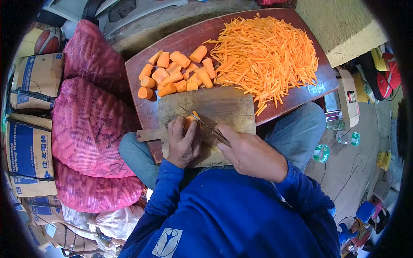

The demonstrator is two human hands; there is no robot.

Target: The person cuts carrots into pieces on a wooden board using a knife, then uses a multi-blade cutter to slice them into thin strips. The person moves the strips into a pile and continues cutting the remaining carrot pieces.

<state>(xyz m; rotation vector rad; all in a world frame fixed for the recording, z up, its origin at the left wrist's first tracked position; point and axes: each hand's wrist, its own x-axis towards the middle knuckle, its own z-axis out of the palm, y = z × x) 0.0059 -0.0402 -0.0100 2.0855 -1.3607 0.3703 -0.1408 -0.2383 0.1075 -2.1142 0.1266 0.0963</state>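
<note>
A wooden cutting board (204, 103) lies across the lap against the edge of a dark red table (172, 43). My left hand (183, 142) presses a small carrot piece (189, 122) onto the board, fingers around it. In my right hand (251, 152) is a knife (208, 126), its blade pointing up-left at the carrot piece, with a thin orange slice at the blade. Beyond the board, several peeled carrot chunks (172, 76) sit at the table's left. A large heap of carrot strips (266, 53) covers the right part, some reaching the board's far right corner.
Pink mesh sacks (90, 129) are stacked at the left, beside cardboard boxes (30, 150). A concrete ledge (344, 26) stands beyond the table at the upper right. Plastic containers (321, 153) and a thin cord lie on the floor at the right.
</note>
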